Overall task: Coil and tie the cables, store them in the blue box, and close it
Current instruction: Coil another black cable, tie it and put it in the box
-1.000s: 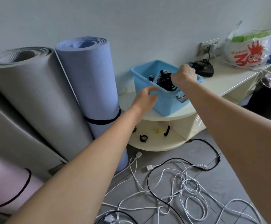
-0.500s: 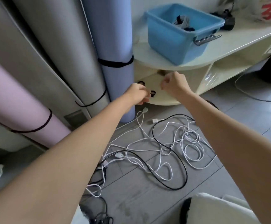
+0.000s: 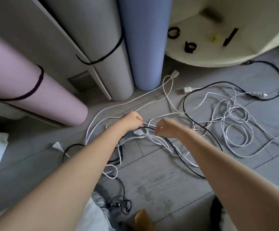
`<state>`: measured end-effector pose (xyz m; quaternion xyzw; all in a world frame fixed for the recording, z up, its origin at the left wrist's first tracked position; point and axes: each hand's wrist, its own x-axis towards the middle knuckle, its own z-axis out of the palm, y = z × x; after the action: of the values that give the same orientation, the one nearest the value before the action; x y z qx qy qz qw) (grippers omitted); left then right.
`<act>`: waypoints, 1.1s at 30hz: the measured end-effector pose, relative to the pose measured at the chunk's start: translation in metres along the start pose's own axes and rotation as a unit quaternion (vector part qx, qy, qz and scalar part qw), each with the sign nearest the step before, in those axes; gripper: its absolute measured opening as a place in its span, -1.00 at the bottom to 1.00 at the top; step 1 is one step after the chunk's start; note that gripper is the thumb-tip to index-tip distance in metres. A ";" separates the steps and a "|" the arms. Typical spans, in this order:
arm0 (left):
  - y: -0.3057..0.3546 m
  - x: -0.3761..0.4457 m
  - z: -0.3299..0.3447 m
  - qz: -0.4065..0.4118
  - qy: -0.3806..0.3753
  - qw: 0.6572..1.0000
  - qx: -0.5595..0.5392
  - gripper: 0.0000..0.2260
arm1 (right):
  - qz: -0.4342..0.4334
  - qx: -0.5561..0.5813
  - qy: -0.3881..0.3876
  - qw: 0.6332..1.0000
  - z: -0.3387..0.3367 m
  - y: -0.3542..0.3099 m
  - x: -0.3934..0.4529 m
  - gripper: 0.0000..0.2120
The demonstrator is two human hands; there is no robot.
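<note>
Nearest us, a small black tangle (image 3: pixel 121 205) lies on the floor (image 3: pixel 160 184) by our knees. Past it, our 2 arms reach down into the loose cables (image 3: pixel 232 130), where 1 second ago they were up at the blue box on the counter, the right one lowering a coiled black bundle into it. That bundle looks stored, so we judge a new round of coiling is starting. Our left hand (image 3: pixel 132 120) has its fingers curled around a white cable (image 3: pixel 118 105) that runs off toward the mats. Our right hand (image 3: pixel 164 127) is curled too, pinching what seems to be another white strand, though the contact is hard to read. A white plug (image 3: pixel 138 132) sits between the 2 hands. Beyond, white and black leads sprawl across the tiles. Farther still, 2 black ties (image 3: pixel 173 32) wait on the low shelf (image 3: pixel 202 55) beside the blue mat (image 3: pixel 145 44). The blue box has dropped out of view above.
</note>
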<state>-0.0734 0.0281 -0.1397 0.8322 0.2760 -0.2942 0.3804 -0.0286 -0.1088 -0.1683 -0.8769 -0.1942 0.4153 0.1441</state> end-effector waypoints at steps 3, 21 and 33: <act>-0.024 0.015 0.011 -0.065 -0.035 0.993 0.095 -0.72 | -0.015 -0.003 -0.058 0.998 0.030 -0.012 0.021 -0.65; 0.037 -0.057 -0.028 0.168 0.092 0.972 -0.134 -0.60 | -0.005 0.047 0.357 0.933 -0.118 -0.026 -0.061 -0.63; 0.107 -0.204 -0.113 0.336 0.274 0.901 0.005 -0.61 | -0.065 0.315 0.562 0.762 -0.259 -0.085 -0.238 -0.66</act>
<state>-0.1059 0.0106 0.1141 0.9251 0.0716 0.0897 0.3619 0.0177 -0.1668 0.1856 -0.8435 0.0071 -0.1242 0.5225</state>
